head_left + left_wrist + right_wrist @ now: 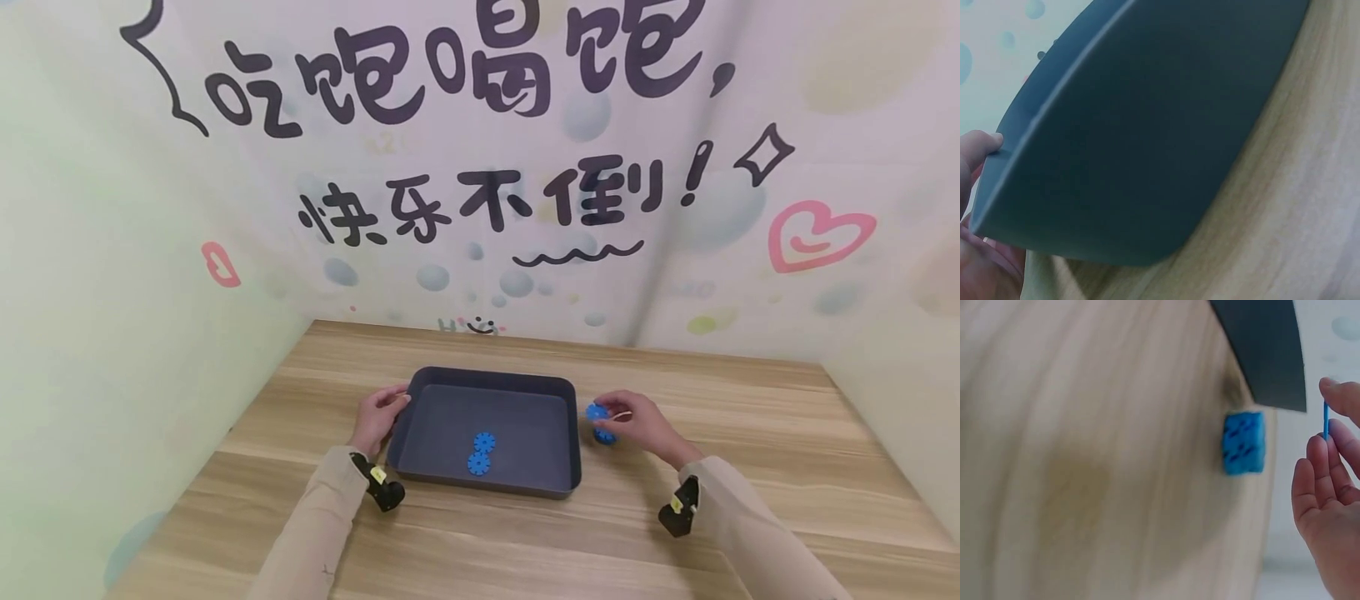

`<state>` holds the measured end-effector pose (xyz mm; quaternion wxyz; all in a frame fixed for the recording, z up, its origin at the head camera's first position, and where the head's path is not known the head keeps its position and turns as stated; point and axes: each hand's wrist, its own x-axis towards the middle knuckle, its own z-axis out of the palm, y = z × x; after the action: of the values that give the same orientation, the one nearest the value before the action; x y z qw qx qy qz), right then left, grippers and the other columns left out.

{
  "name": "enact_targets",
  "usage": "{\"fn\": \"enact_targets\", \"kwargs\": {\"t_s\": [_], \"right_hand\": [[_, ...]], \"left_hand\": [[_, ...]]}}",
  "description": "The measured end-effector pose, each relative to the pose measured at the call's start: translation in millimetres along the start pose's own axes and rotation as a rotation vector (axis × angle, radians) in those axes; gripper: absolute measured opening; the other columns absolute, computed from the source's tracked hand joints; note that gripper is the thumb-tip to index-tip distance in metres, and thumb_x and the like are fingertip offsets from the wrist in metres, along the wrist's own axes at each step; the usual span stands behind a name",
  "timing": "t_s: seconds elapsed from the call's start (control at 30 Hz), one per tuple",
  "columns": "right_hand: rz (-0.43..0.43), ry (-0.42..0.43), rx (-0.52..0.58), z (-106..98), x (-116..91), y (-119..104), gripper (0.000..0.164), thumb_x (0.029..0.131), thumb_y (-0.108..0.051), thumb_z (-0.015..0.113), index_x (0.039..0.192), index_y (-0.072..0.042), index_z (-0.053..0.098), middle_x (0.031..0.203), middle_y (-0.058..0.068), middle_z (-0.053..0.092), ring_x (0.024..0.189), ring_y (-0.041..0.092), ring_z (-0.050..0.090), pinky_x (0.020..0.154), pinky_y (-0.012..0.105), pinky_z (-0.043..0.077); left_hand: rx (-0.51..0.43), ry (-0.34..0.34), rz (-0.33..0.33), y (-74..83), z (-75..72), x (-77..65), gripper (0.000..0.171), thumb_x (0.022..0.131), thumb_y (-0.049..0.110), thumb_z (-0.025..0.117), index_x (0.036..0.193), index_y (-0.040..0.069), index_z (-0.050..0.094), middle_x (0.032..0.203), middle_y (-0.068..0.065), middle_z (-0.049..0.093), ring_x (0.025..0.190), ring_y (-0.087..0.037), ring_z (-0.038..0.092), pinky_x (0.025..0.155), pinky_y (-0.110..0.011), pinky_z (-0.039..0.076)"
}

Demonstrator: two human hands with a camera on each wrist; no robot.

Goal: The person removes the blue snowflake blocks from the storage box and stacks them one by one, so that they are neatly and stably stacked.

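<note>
A dark grey rectangular tray point(528, 429) lies on the table, with two flat blue notched discs, one point(484, 442) just beyond the other point(478, 463), near its front middle. My left hand point(375, 419) grips the tray's left side, thumb at the rim and fingers against the outside wall, as the left wrist view shows. To the right of the tray, my right hand point(643, 423) pinches a single blue notched disc point(1326, 419) between thumb and fingers, edge-on in the right wrist view. Below it on the table stands a short stack of blue discs point(1244, 444).
The wood-grain table point(480, 542) extends around the tray. Behind it hangs a printed cloth point(465, 283) with large dark lettering, and pale cloth covers both sides. A small black camera point(385, 487) sits on the left wrist, another camera point(678, 507) on the right.
</note>
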<state>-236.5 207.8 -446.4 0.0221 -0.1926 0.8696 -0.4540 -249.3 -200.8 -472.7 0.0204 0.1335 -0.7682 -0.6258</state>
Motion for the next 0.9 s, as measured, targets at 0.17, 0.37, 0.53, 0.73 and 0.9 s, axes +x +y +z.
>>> {"fn": "enact_targets", "kwargs": {"t_s": [0.17, 0.37, 0.53, 0.73, 0.9], "right_hand": [[0.004, 0.019, 0.009, -1.7, -6.7, 9.4, 0.032, 0.076, -0.007, 0.068, 0.102, 0.009, 0.057, 0.091, 0.014, 0.06, 0.081, 0.022, 0.056, 0.072, 0.028, 0.047], [0.05, 0.037, -0.033, -0.8, -10.4, 15.0, 0.032, 0.076, -0.007, 0.068, 0.102, 0.007, 0.058, 0.09, 0.012, 0.059, 0.081, 0.022, 0.055, 0.071, 0.027, 0.046], [0.063, 0.048, -0.03, 1.7, -12.7, 18.4, 0.031, 0.074, -0.005, 0.068, 0.101, 0.008, 0.058, 0.088, 0.011, 0.06, 0.08, 0.021, 0.055, 0.07, 0.026, 0.047], [0.064, 0.048, -0.067, 3.2, -15.0, 20.7, 0.032, 0.075, -0.009, 0.069, 0.101, 0.007, 0.059, 0.09, 0.011, 0.06, 0.081, 0.022, 0.055, 0.071, 0.03, 0.047], [0.071, 0.053, -0.087, 3.6, -15.9, 19.2, 0.031, 0.075, -0.007, 0.069, 0.101, 0.006, 0.059, 0.09, 0.012, 0.058, 0.082, 0.023, 0.054, 0.072, 0.034, 0.047]], "left_hand": [[0.003, 0.002, 0.008, -0.7, 0.3, 0.3, 0.031, 0.082, 0.013, 0.061, 0.111, 0.003, 0.06, 0.085, -0.003, 0.055, 0.069, -0.012, 0.05, 0.055, -0.023, 0.041], [0.023, 0.002, 0.007, 0.8, 0.5, -0.4, 0.031, 0.082, 0.013, 0.061, 0.112, 0.003, 0.06, 0.088, -0.004, 0.055, 0.072, -0.013, 0.05, 0.057, -0.023, 0.041], [0.022, 0.008, 0.018, 1.0, 1.3, -1.1, 0.031, 0.082, 0.012, 0.061, 0.111, 0.003, 0.061, 0.087, -0.004, 0.056, 0.072, -0.013, 0.05, 0.057, -0.023, 0.041], [0.005, 0.013, 0.018, -0.2, 1.5, -1.4, 0.031, 0.081, 0.011, 0.062, 0.111, 0.002, 0.06, 0.083, -0.002, 0.056, 0.07, -0.012, 0.051, 0.056, -0.023, 0.042], [0.013, 0.018, 0.014, 1.5, 1.5, -2.6, 0.032, 0.082, 0.012, 0.061, 0.111, 0.001, 0.06, 0.085, -0.002, 0.056, 0.073, -0.012, 0.05, 0.058, -0.022, 0.041]]}}
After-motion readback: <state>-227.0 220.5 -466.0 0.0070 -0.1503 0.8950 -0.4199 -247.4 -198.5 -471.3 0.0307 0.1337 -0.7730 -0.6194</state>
